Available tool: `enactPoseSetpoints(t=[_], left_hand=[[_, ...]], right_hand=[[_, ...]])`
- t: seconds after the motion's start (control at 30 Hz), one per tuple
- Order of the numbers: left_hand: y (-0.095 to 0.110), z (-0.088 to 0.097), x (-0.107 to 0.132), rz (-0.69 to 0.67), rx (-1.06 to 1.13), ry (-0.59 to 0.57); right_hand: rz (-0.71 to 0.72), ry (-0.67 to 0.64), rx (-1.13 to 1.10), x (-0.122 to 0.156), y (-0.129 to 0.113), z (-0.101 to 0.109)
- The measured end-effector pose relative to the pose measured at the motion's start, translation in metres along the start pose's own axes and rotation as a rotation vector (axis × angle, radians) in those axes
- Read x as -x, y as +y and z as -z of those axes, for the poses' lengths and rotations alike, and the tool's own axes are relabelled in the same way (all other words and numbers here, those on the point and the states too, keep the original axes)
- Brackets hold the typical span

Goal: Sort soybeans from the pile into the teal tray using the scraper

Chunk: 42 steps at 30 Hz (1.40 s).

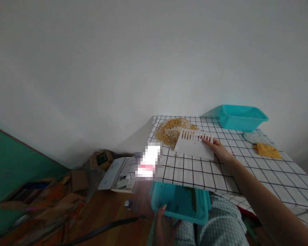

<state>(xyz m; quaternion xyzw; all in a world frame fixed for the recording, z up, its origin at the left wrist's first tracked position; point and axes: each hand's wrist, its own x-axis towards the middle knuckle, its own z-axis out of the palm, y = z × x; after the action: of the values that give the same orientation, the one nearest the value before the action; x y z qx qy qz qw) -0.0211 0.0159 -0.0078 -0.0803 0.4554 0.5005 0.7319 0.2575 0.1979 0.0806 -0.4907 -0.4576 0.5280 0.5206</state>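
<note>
My right hand (218,149) is closed on the near right corner of a white plastic scraper (193,147) with a row of slots along its upper edge. The scraper rests tilted on the checked tablecloth, beside a heap of yellow beans and pale grains (169,131). Below the table's front edge, over my lap, my left hand (164,225) grips the near rim of a teal plastic basin (174,201), thumb on the inside. A dark strip shows within the basin on its right side. A few loose beans lie between the heap and the table edge.
A second teal basin (241,118) stands at the back right against the wall. Near it are a clear lid-like item (255,137) and a yellow cloth (268,150). Cardboard boxes (78,179) and an open white case (118,174) sit on the floor left. A bright pixelated patch hides the table's left corner.
</note>
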Motion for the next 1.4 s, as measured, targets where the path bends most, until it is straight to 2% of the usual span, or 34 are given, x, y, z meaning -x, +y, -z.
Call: enactPoseSetpoints(t=[0.17, 0.3, 0.43, 0.93, 1.1, 1.2, 1.4], left_hand=[[0.001, -0.003, 0.002, -0.005, -0.003, 0.002], [0.002, -0.004, 0.003, -0.046, -0.005, 0.053], [0.005, -0.005, 0.003, -0.065, 0.007, 0.051], [0.009, -0.006, 0.01, -0.179, 0.024, 0.064], [0.011, -0.012, 0.011, -0.123, 0.031, 0.091], [0.012, -0.016, 0.015, -0.151, 0.026, 0.097], [0.012, -0.02, 0.023, -0.167, -0.001, 0.044]], right_hand=[[0.055, 0.025, 0.017, 0.0, 0.001, -0.003], [0.12, -0.021, 0.042, -0.001, 0.004, -0.008], [0.168, -0.034, 0.071, -0.002, 0.005, -0.012], [0.157, -0.031, 0.116, -0.004, 0.006, -0.014], [0.088, -0.062, 0.088, 0.0, 0.005, -0.013], [0.078, -0.073, 0.079, 0.003, 0.002, -0.014], [0.055, -0.087, 0.072, 0.009, -0.002, -0.016]])
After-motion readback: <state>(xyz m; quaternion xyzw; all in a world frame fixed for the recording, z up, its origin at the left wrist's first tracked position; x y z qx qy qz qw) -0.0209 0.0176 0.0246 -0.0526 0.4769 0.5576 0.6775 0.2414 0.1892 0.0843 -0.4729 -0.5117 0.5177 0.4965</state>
